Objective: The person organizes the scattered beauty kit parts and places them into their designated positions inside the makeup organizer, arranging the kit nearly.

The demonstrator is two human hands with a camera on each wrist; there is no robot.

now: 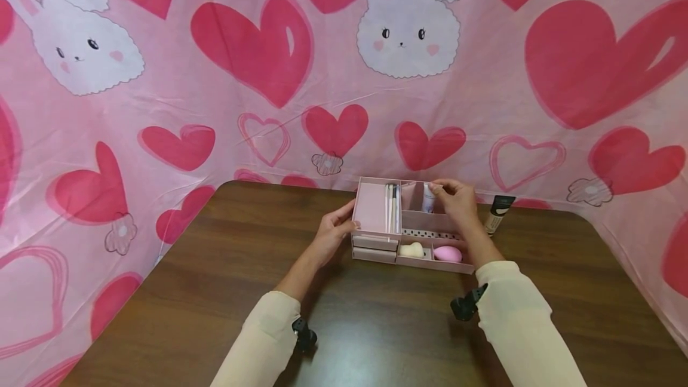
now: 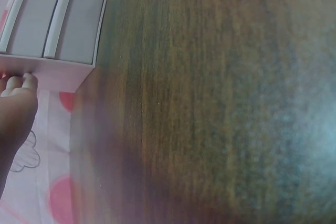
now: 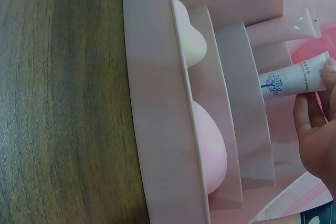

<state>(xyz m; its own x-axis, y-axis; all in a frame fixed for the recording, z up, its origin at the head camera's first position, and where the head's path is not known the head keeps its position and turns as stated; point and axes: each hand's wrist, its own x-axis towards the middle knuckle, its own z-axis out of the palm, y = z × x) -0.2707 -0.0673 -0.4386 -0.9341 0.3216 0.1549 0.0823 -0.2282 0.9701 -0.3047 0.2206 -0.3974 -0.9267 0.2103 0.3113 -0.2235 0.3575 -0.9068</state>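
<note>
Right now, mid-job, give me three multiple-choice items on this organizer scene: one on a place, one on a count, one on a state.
1. Where does the dark tube lie?
A. on the table, right of the pink organizer
B. in the front tray
C. in the left hand

2. How many makeup sponges sit in the organizer's front tray?
A. one
B. two
C. four

3. What is the right hand doing?
A. resting flat on the table
B. holding a white tube at a back compartment
C. pulling out a drawer

Answers:
1. A: the dark tube lies on the table beside the pink organizer, outside it.
2. B: a cream sponge and a pink sponge lie side by side.
3. B: the right hand has its fingers round the white tube, while the left hand touches the organizer's left side.
</note>
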